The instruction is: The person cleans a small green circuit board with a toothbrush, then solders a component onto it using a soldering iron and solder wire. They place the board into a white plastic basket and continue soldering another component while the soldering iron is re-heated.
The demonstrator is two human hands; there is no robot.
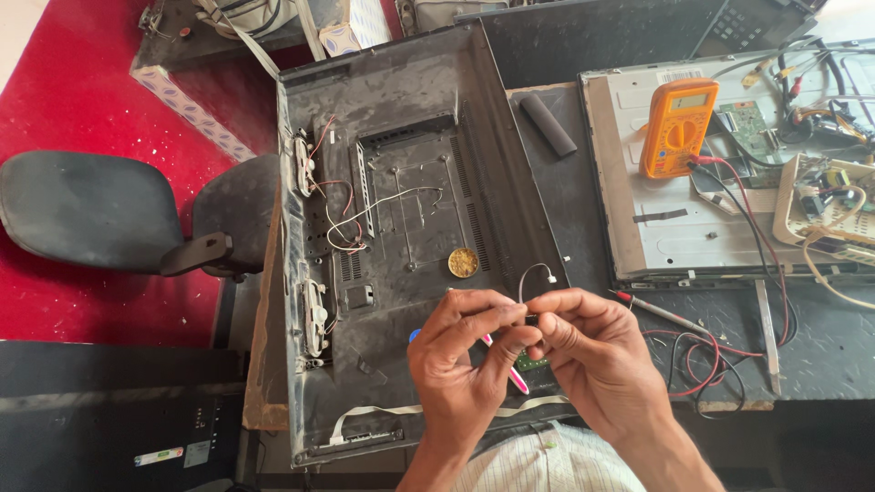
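Both hands meet over the near edge of a dusty black television back cover [410, 137]. My left hand [460, 351] holds a pink-handled tool [512, 375] and pinches a small part at its fingertips. My right hand [592, 351] pinches the same small part, from which a thin white wire [533, 273] with a white connector curls upward. A bit of green circuit board [533, 363] shows between the hands. Exactly how the small part is gripped is hidden by the fingers.
An orange multimeter [677, 126] rests on a silver panel [674, 228] to the right, its red and black leads [720, 351] trailing to a probe [661, 312]. A round brass-coloured piece [463, 262] lies on the cover. A black chair [109, 214] stands left on red floor.
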